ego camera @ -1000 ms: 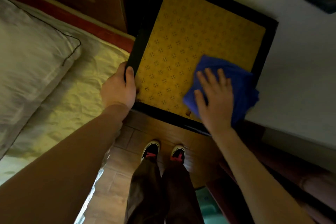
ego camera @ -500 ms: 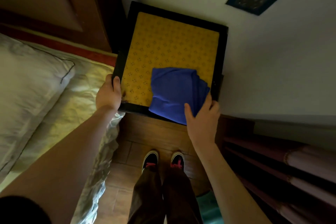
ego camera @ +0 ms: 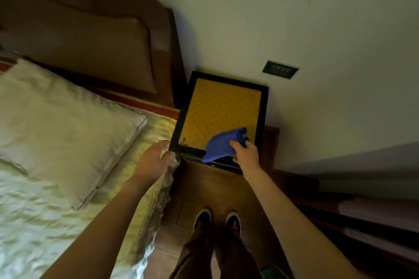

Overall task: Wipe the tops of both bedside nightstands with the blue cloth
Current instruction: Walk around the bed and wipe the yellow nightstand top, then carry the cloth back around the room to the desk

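At mid-frame the right hand [ego camera: 246,154] gripped the cloth [ego camera: 223,144], thumb on top and fingers curled under it. The cloth was bunched and hung over the lower right corner of the nightstand [ego camera: 217,106]. Whether it touched the yellow top could not be told. The left hand [ego camera: 153,161] sat just left of the stand's lower left corner, over the edge of the bed [ego camera: 68,188]. Its fingers were loosely curved and held nothing, though blur hid whether it touched the sheet.

This looked like the end of a pass on this stand. To do it well, the cloth should be spread flat under the palm again rather than dragged as a wad. Strokes should overlap from the black frame at the wall side towards the front, corners included. The second stand was not in view, so half the task probably remained. Carry the cloth firmly bunched so it does not drop.
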